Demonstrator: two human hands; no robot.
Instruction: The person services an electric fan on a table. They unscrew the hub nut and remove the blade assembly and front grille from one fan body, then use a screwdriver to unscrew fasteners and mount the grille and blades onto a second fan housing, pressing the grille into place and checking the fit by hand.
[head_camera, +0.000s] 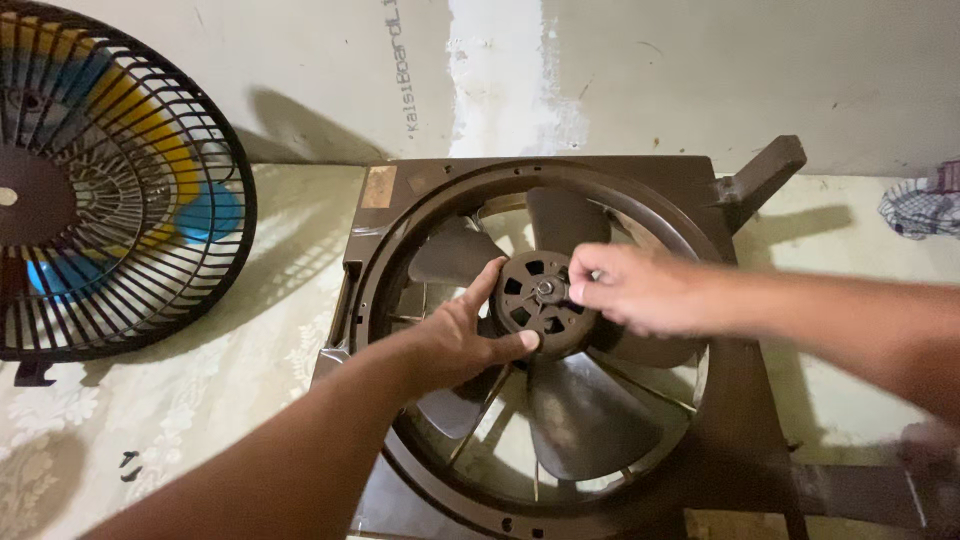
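My left hand (462, 340) gripped the brown fan's hub (540, 303), bracing the blades (580, 400); my right hand (625, 290) pinched shut on the centre nut (546, 289).

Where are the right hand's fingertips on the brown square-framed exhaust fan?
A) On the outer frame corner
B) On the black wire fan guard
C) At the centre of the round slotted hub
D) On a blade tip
C: the right hand pinches at the centre of the round slotted hub, while the left hand grips the hub's edge.
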